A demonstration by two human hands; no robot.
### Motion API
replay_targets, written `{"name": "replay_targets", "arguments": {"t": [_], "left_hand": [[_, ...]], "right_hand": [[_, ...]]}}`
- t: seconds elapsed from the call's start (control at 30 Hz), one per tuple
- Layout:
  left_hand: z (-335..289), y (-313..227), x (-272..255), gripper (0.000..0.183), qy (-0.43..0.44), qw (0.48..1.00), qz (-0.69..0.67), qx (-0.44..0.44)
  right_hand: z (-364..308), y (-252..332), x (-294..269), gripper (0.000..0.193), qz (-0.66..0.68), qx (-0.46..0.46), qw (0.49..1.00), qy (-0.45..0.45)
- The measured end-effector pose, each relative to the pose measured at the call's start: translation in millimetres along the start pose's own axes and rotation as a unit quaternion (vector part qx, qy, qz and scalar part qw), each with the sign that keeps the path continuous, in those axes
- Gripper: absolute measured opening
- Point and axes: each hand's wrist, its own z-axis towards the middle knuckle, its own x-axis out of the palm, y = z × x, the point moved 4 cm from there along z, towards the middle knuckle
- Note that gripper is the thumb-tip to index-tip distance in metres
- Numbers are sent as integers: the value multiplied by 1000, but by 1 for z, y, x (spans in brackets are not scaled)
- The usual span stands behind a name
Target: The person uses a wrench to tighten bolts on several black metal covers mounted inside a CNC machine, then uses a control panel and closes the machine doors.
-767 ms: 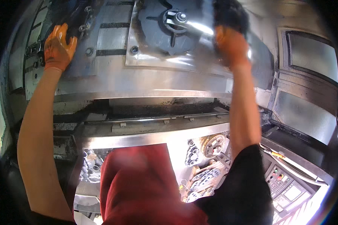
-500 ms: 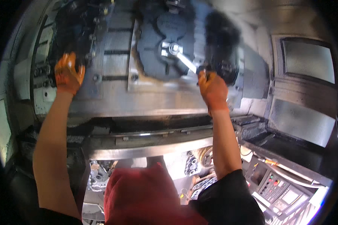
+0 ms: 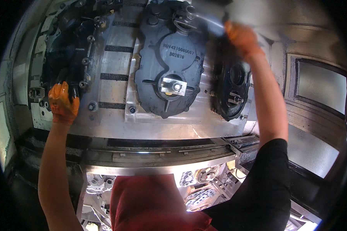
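Note:
My right hand [image 3: 243, 40], in an orange glove and smeared by motion, is closed around the handle of a wrench [image 3: 209, 20]. The wrench's head is at the upper clamp bolt [image 3: 189, 11] of a dark grey cast cover [image 3: 177, 52]; whether it is seated on the bolt I cannot tell. Lower on that cover, a bright clamp plate [image 3: 178, 87] is held by a nut. On the left, my gloved left hand [image 3: 63, 103] rests against a black casting [image 3: 65, 57], thumb apart from the bent fingers; I see nothing held in it.
Another black casting [image 3: 235, 82] is clamped on the right of the metal fixture plate [image 3: 158, 131]. A metal ledge [image 3: 158, 168] runs in front of me. Windowed panels [image 3: 320, 86] stand to the right. Several metal parts [image 3: 199, 197] lie below the ledge.
My right hand has swung up and away with the wrench, from the lower clamp nut to the upper bolt. The view has shifted, and the plate sits lower. My left hand stays at the left casting.

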Motion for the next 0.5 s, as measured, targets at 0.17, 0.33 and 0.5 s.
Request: {"name": "replay_targets", "arguments": {"t": [0.17,0.33,0.5], "left_hand": [[-4,1,-1,54,-25,999,21,36],[-4,4,3,59,-36,999,-6,35],[-6,3,4,57,-39,999,-14,32]], "right_hand": [[1,-18,9,46,-7,-20,999,47],[0,-15,27,46,-29,-37,999,23],[-21,-6,22,40,-5,-48,999,-5]]}}
